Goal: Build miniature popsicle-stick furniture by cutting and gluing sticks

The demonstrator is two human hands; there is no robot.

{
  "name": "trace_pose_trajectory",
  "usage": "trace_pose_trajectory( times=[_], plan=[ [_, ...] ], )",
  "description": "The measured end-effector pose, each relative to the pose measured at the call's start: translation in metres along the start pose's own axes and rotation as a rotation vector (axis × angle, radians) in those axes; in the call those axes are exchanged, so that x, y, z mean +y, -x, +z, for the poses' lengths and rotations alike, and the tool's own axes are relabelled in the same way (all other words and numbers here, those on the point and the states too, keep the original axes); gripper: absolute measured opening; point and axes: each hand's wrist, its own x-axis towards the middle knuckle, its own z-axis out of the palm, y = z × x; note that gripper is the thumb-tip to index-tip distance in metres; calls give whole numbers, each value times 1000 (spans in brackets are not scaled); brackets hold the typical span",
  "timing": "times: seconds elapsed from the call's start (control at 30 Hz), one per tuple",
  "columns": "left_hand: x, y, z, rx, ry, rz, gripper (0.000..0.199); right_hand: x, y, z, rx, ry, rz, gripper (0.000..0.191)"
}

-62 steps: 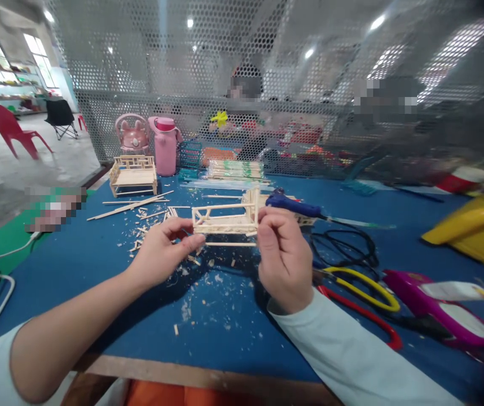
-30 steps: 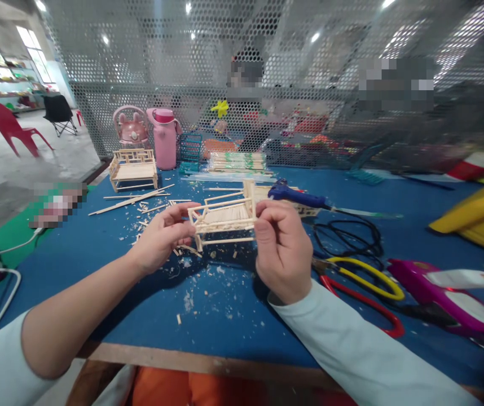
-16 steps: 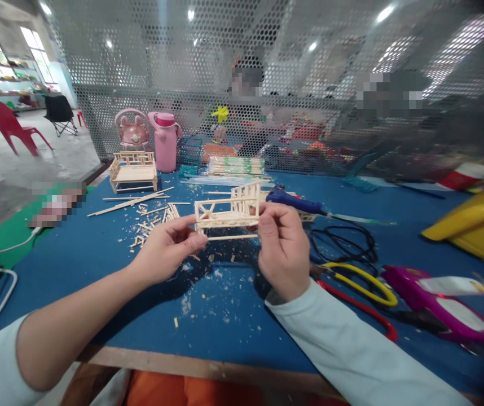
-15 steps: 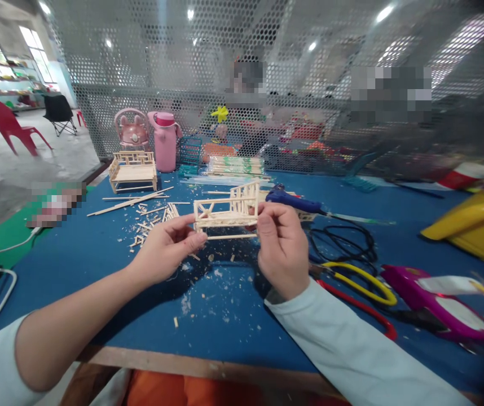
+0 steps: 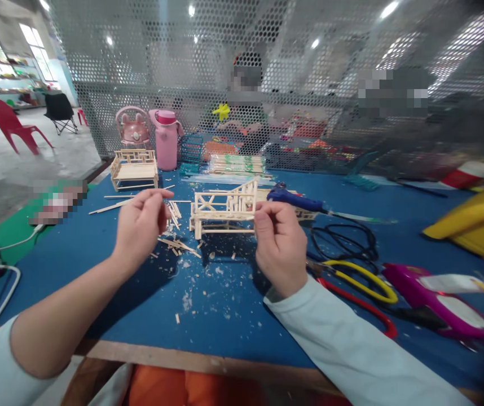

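My right hand (image 5: 281, 243) pinches the right end of a miniature bench (image 5: 224, 213) built from thin wooden sticks, just over the table's middle. Its slatted back and crossed side piece show. To the left, my left hand (image 5: 141, 225) is off the bench, with its index finger stretched out and the other fingers loosely bent; nothing shows in it. Close by lie short cut sticks (image 5: 179, 246) and longer sticks (image 5: 113, 207), partly covered by that hand. A similar finished-looking stick bench (image 5: 135, 170) stands at the back left.
Behind my right hand lies a blue glue gun (image 5: 295, 198) with its black cord (image 5: 346, 242). Cutters with yellow and red handles (image 5: 360, 277) and a purple device (image 5: 440, 307) lie at right. A pink bottle (image 5: 166, 141) stands before the perforated metal screen (image 5: 309, 129); a person sits behind it.
My left hand has let go of the bench's left end and moved left and up over the sticks. My right hand keeps its hold, nearly in place.
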Motion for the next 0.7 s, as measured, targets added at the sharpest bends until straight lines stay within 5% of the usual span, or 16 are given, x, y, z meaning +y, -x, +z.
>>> trace_pose_trajectory(
  times=[0.27,0.33,0.53,0.7],
  plan=[
    [15,-22,-21,336,-32,282,16,-3,0,0,-4,22,0,12],
    [13,-14,-18,254,-12,271,28,-3,0,0,-8,21,8,12],
    [-3,15,7,-416,-6,-135,62,-4,-1,0,-9,9,-1,13],
    [-6,22,17,-435,81,-265,44,-5,-1,-2,-71,-48,-11,13]
  ],
)
